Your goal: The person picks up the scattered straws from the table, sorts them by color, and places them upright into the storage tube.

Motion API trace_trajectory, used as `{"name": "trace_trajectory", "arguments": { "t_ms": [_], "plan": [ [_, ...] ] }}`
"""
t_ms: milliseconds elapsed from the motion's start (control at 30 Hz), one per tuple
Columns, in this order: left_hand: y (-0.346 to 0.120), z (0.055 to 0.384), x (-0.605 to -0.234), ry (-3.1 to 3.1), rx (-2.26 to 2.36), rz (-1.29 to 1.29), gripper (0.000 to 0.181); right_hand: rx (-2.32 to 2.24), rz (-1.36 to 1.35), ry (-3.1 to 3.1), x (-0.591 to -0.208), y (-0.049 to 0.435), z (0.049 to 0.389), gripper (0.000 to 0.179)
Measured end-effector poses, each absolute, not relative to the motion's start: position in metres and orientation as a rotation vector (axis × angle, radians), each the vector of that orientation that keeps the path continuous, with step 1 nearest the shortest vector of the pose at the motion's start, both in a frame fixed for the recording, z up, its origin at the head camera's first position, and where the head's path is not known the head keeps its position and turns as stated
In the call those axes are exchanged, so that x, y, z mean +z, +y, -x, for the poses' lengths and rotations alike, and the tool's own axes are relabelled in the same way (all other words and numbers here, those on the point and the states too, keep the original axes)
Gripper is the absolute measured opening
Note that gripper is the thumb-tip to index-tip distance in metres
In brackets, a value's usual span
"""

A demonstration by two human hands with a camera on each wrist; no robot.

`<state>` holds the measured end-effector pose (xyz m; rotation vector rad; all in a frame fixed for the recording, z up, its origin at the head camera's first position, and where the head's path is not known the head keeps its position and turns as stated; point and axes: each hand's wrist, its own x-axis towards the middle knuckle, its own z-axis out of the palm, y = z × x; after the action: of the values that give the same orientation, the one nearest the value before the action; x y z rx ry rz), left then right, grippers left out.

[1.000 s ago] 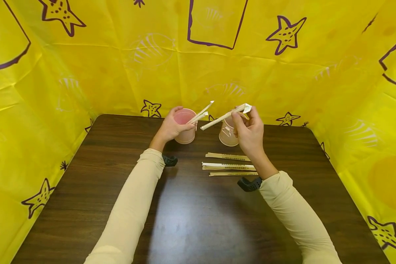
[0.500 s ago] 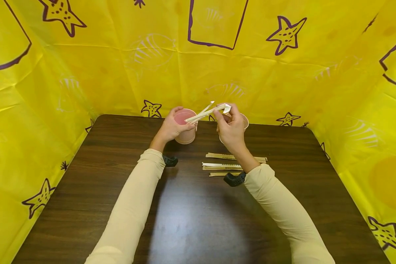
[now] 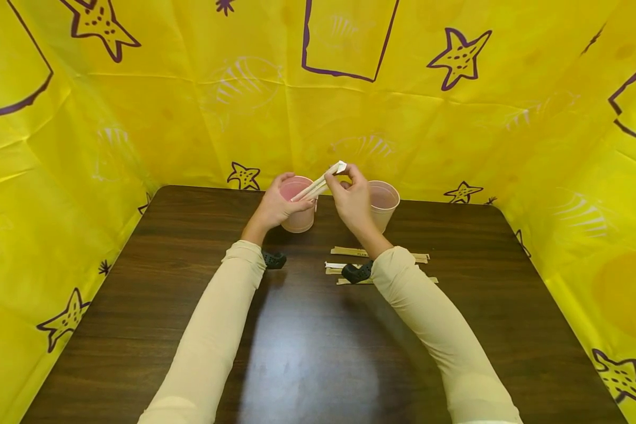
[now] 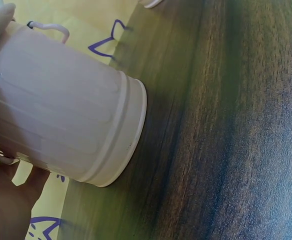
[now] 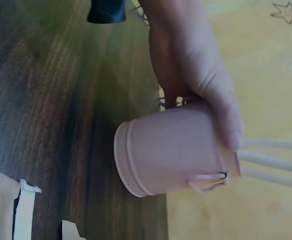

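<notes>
My left hand (image 3: pixel 273 203) grips a small pink bucket (image 3: pixel 299 222) by its side and rim, thumb toward the near edge. Its ribbed wall (image 4: pixel 61 100) and small side handles show in the left wrist view. Slim paper-wrapped straws (image 5: pixel 271 161) slant out of its mouth in the right wrist view. With thumb and fingers, my right hand (image 3: pixel 354 203) pinches a wrapped straw (image 3: pixel 335 171) near its flat white end, the lower part leaning into the bucket beside the others. The straws' lower ends are hidden inside the bucket.
A second pink bucket (image 3: pixel 384 213) stands just right of my right hand. Several wrapped straws (image 3: pixel 348 251) with printed wrappers lie in a row on the dark wood table (image 3: pixel 318 353), partly under my right wrist. A yellow cloth (image 3: pixel 318 118) with drawings surrounds the table.
My right hand has moved left with its wrapped straw, from in front of the second bucket to over the held bucket. The second bucket shows more fully. My left hand holds its place.
</notes>
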<state>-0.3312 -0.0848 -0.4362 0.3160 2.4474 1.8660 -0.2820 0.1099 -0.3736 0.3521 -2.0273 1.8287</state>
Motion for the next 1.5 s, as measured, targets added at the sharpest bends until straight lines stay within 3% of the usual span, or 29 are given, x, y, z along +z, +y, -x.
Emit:
{"name": "trace_trajectory", "arguments": {
  "t_ms": [400,1000,1500],
  "plan": [
    [-0.084,0.331,-0.437,2.487,1.839,-0.323,0.101,1.846,-0.265,-2.059,-0.381,0.100,0.295,0.018],
    [-0.085,0.331,-0.438,2.483,1.842,-0.330,0.100,1.782,-0.357,-2.183,-0.384,0.132,0.272,0.048],
    [-0.087,0.330,-0.438,2.480,1.837,-0.332,0.098,1.241,-0.527,-2.578,-0.410,0.184,0.227,0.031]
  ]
}}
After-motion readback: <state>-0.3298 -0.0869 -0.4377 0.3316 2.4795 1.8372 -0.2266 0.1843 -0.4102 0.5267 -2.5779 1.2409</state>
